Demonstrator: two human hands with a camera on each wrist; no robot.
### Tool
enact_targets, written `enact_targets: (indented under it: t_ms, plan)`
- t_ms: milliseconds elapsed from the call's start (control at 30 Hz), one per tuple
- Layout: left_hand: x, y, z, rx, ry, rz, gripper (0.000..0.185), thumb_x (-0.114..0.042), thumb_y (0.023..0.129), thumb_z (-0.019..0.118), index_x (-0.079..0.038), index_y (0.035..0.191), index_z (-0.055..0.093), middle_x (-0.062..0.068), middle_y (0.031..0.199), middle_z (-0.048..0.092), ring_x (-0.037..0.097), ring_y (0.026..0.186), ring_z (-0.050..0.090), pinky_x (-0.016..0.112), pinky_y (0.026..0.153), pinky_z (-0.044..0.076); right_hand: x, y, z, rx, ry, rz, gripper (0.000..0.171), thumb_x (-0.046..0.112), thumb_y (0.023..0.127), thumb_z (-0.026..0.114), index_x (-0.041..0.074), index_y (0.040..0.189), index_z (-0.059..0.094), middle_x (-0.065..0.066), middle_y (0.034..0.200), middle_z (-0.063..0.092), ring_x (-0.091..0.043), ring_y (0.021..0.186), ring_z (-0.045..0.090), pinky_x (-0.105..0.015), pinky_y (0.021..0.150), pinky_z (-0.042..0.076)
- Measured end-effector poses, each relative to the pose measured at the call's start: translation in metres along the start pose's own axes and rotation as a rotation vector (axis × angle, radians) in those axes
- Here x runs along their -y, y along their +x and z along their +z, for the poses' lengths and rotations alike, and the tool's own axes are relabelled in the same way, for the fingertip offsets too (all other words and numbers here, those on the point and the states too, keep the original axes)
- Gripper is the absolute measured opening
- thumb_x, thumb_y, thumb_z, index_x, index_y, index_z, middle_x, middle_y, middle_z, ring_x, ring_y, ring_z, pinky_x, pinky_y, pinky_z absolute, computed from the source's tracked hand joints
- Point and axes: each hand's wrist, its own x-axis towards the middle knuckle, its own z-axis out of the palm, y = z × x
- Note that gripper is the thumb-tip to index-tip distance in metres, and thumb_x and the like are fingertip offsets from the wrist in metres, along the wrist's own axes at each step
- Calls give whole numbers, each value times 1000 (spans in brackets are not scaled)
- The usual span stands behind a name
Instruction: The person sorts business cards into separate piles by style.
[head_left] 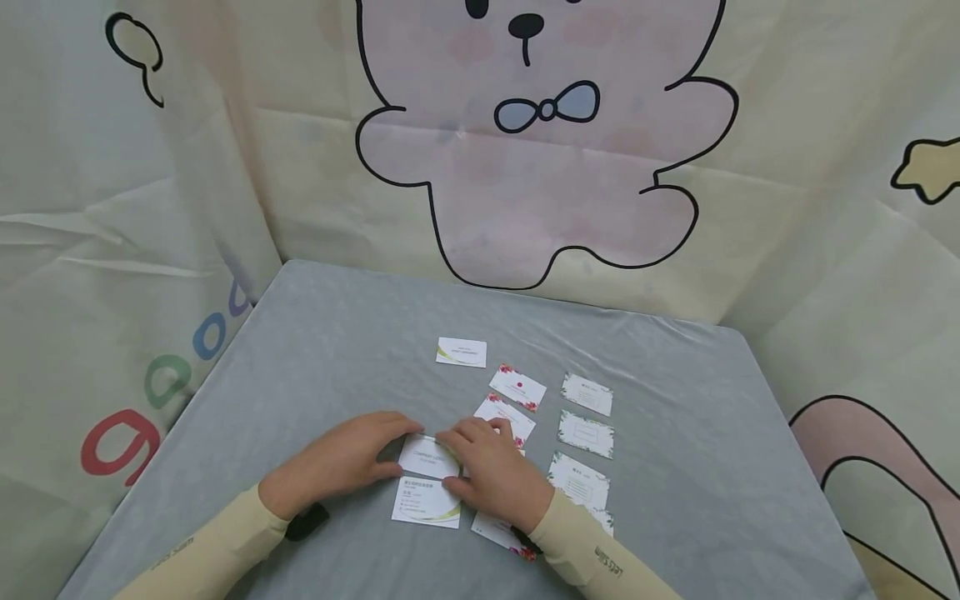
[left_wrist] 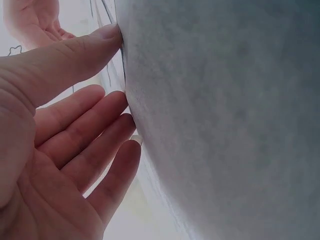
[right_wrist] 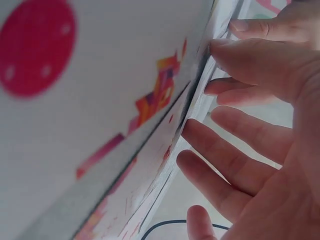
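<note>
Head view overlooks table [head_left: 315, 350], wrist views perhaps touching-close

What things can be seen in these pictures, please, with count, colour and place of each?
green-swoosh cards: three, white; one far on the table alone, one between both hands, one just in front of it.
pink-flower cards: at least two clear, white with pink corners; middle, right of the hands; more partly under the right arm.
leaf-border cards: three or four, white with green edges; right column.
table cover: one, grey.
bear backdrop: one, cream and pink, behind.
left hand: fingers touch the middle card.
right hand: rests on the same card.
</note>
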Motion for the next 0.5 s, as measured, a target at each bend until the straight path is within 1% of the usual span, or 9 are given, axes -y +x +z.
enact_targets:
  t_ms: [233,500]
  plan:
    - [0,0,-1,-7,-2,-8,52,-21,93,86,-10,140,68,0,133,73,19,124,68,43,106,57,1,1,-1,4,17,3,52,29,90,87,19,138,68,4,123,69,-16,122,64,-47,101,44]
    - [1,1,0,-5,-10,-11,53,-21,92,87,-10,140,68,0,133,72,18,123,68,43,106,56,1,1,-1,27,23,20,51,28,92,85,19,139,68,3,125,70,-16,123,64,-47,103,44]
